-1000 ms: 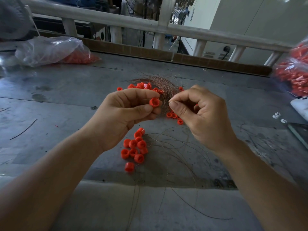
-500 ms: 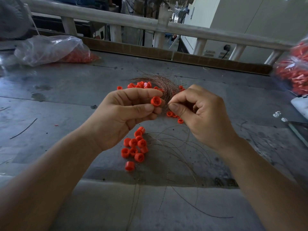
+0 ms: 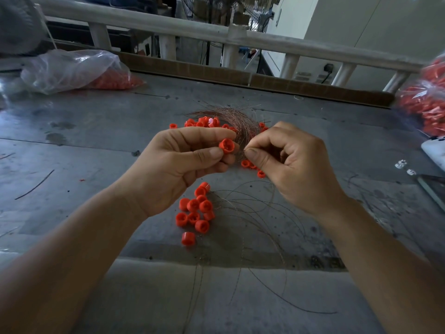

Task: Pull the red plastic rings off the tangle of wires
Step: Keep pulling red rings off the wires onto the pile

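My left hand [image 3: 178, 165] pinches a red plastic ring [image 3: 226, 146] between thumb and fingers above the grey table. Just to its right, my right hand [image 3: 293, 167] pinches a thin wire at thumb and forefinger, close to the ring. Behind both hands lies the tangle of coppery wires [image 3: 237, 121] with several red rings [image 3: 202, 122] caught along its left side. A pile of loose red rings [image 3: 196, 209] sits on the table below my hands, with a few more [image 3: 252, 166] under my right thumb. Loose wires [image 3: 252, 213] curl toward the near edge.
A clear bag with red rings [image 3: 72, 71] lies at the far left, another bag of red parts [image 3: 426, 102] at the far right. A white object [image 3: 434, 150] and small white pieces [image 3: 404, 166] sit at the right edge. A railing [image 3: 216, 34] runs behind the table.
My right hand has closed in on the left, its thumb and forefinger now nearly touching the held ring. The left hand has stayed almost still.
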Demonstrator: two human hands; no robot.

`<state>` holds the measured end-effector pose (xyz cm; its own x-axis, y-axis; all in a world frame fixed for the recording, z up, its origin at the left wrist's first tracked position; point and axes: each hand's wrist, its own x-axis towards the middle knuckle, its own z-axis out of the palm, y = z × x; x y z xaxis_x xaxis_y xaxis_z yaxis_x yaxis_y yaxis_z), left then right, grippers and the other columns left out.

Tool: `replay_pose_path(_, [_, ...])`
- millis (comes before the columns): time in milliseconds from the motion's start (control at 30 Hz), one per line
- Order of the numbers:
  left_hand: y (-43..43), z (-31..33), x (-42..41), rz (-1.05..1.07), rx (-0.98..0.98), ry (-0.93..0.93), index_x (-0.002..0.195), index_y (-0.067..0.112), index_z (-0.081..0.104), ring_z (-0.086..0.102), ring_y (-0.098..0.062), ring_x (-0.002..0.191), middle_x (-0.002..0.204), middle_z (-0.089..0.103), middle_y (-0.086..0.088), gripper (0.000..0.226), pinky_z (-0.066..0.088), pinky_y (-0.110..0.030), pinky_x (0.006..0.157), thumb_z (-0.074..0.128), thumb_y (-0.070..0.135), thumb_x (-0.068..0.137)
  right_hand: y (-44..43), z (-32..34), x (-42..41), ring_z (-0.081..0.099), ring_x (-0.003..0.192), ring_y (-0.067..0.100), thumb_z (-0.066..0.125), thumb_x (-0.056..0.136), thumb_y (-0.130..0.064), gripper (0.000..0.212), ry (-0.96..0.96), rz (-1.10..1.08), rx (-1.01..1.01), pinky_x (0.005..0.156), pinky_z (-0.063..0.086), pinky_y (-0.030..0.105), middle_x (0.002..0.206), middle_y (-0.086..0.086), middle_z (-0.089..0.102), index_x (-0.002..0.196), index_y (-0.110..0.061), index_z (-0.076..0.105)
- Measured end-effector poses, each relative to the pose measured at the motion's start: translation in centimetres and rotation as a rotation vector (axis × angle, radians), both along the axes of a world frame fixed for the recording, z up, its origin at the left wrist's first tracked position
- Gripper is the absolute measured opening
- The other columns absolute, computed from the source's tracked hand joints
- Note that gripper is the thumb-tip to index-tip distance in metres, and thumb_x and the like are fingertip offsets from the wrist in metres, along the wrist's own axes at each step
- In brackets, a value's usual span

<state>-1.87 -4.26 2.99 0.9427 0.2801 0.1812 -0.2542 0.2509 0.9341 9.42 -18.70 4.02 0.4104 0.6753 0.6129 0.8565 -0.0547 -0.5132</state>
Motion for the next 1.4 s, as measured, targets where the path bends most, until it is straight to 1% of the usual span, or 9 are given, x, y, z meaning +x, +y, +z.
replay_pose_path(433, [-0.1, 0.0, 0.1, 0.037, 0.014, 0.011, 0.085, 0.008, 0.073, 0.068, -0.01, 0.068, 0.077, 0.072, -0.005, 0.027, 0.054, -0.017, 0.061, 0.055, 0.002, 0.066, 0.0, 0.0, 0.0, 0.05, 0.059, 0.005, 0.063, 0.079, -0.015, 0.008, 0.01, 0.009, -0.024, 0.057, 0.039, 0.011, 0.067, -0.011, 0.052, 0.075, -0.01, 0.067])
replay_pose_path(600, [-0.1, 0.0, 0.0, 0.036, 0.013, -0.018, 0.082, 0.012, 0.075, 0.068, -0.01, 0.068, 0.077, 0.072, -0.004, 0.027, 0.053, -0.017, 0.061, 0.055, 0.001, 0.067, -0.1, 0.1, -0.1, 0.054, 0.061, 0.002, 0.059, 0.078, -0.018, 0.007, 0.129, 0.053, -0.042, 0.057, 0.038, 0.01, 0.069, -0.013, 0.055, 0.077, -0.021, 0.064])
replay_pose_path(767, [-0.2, -0.2, 0.0, -0.01, -0.032, -0.043, 0.083, 0.012, 0.075, 0.068, -0.01, 0.07, 0.08, 0.073, -0.005, 0.026, 0.053, -0.017, 0.062, 0.057, 0.003, 0.067, -0.1, 0.0, -0.3, 0.057, 0.063, 0.007, 0.066, 0.08, -0.008, 0.007, 0.178, 0.094, -0.095, 0.056, 0.042, 0.013, 0.072, -0.006, 0.063, 0.078, -0.014, 0.069])
replay_pose_path(900, [-0.3, -0.4, 0.0, -0.09, -0.082, -0.042, 0.085, 0.01, 0.075, 0.07, -0.013, 0.074, 0.083, 0.073, -0.009, 0.025, 0.054, -0.017, 0.063, 0.065, 0.009, 0.062, 0.2, -0.4, -0.6, 0.051, 0.056, 0.0, 0.067, 0.08, -0.009, 0.024, 0.194, 0.143, -0.108, 0.052, 0.038, 0.011, 0.062, -0.014, 0.055, 0.072, -0.031, 0.062])
replay_pose_path(1033, [-0.3, -0.4, 0.1, -0.1, -0.119, -0.033, 0.084, 0.009, 0.075, 0.07, -0.013, 0.075, 0.082, 0.073, -0.008, 0.025, 0.054, -0.017, 0.063, 0.066, 0.009, 0.061, 0.2, 0.0, -0.5, 0.053, 0.055, -0.003, 0.066, 0.079, -0.023, 0.015, 0.202, 0.175, -0.146, 0.051, 0.038, 0.009, 0.058, -0.018, 0.057, 0.072, -0.035, 0.061])
replay_pose_path(1100, [-0.3, -0.4, 0.1, -0.091, -0.133, -0.026, 0.083, 0.008, 0.075, 0.07, -0.013, 0.073, 0.08, 0.072, -0.008, 0.025, 0.054, -0.017, 0.063, 0.066, 0.009, 0.06, -0.2, 0.4, 0.3, 0.06, 0.059, 0.004, 0.062, 0.078, -0.036, 0.006, 0.229, 0.108, -0.158, 0.051, 0.043, 0.016, 0.063, -0.015, 0.064, 0.073, -0.032, 0.064])
replay_pose_path(1133, [-0.4, -0.4, 0.1, -0.085, -0.135, -0.025, 0.083, 0.008, 0.075, 0.07, -0.013, 0.073, 0.079, 0.072, -0.007, 0.024, 0.054, -0.016, 0.063, 0.065, 0.008, 0.06, -0.4, 0.6, 0.9, 0.061, 0.059, 0.013, 0.06, 0.076, -0.04, 0.011, 0.239, 0.029, -0.142, 0.054, 0.048, 0.027, 0.066, -0.007, 0.066, 0.073, -0.031, 0.065])
replay_pose_path(1200, [-0.4, -0.4, 0.1, -0.077, -0.136, -0.024, 0.082, 0.008, 0.075, 0.07, -0.013, 0.073, 0.078, 0.072, -0.007, 0.023, 0.054, -0.016, 0.063, 0.062, 0.005, 0.063, -0.8, 0.6, 2.7, 0.059, 0.061, 0.028, 0.061, 0.081, -0.038, 0.013, 0.253, -0.137, -0.098, 0.056, 0.048, 0.033, 0.068, 0.01, 0.066, 0.073, -0.029, 0.066])
replay_pose_path(1400, [-0.5, -0.4, 0.0, -0.058, -0.14, -0.01, 0.081, 0.008, 0.075, 0.07, -0.013, 0.072, 0.078, 0.072, -0.008, 0.025, 0.054, -0.017, 0.063, 0.055, 0.0, 0.067, -1.7, -0.7, 6.3, 0.052, 0.062, -0.004, 0.066, 0.082, -0.019, 0.005, 0.219, -0.384, -0.276, 0.058, 0.04, 0.009, 0.066, -0.016, 0.058, 0.078, -0.02, 0.068])
